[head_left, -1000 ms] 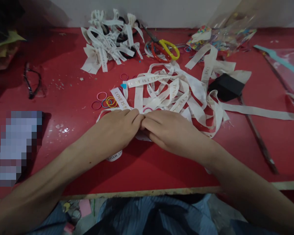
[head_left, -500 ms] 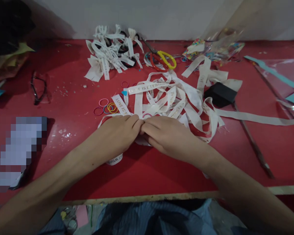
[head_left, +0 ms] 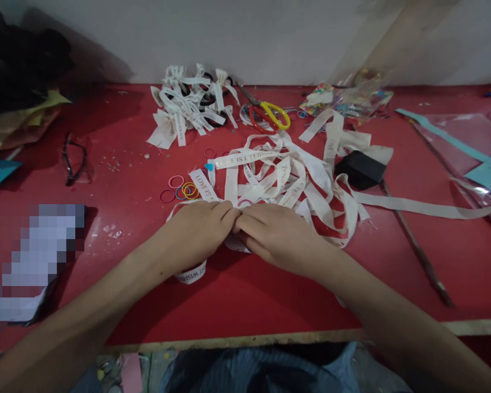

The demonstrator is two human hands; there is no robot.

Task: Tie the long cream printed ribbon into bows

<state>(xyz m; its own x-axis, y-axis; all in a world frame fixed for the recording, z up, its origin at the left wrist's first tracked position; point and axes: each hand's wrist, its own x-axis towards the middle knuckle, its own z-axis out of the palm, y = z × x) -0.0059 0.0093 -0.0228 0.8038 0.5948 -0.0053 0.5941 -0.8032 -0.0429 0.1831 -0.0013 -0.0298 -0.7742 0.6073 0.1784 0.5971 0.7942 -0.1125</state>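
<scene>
My left hand (head_left: 200,228) and my right hand (head_left: 277,236) meet at the near side of a loose heap of white printed ribbon (head_left: 282,183). Both are closed, fingertips pinched together on white ribbon; the exact grip is hidden behind the knuckles. A ribbon piece (head_left: 238,243) shows just below the fingers, and a printed loop (head_left: 191,273) hangs out under my left wrist. Small coloured elastic bands (head_left: 190,190) lie beyond my left hand. One ribbon end with lettering (head_left: 204,184) points up beside them.
Scissors with red and yellow handles (head_left: 276,115) lie behind the heap, beside gathered ribbon pieces with black rings (head_left: 188,106). To the right are a black block (head_left: 360,169) and a thin rod (head_left: 417,245). Eyeglasses (head_left: 73,158) and a blurred-out phone-like object (head_left: 45,262) sit left on the red table (head_left: 237,311).
The view has tilted slightly, so the table's contents appear a little lower. My hands stay pinched together at the same spot, with only a slight shift of the fingers.
</scene>
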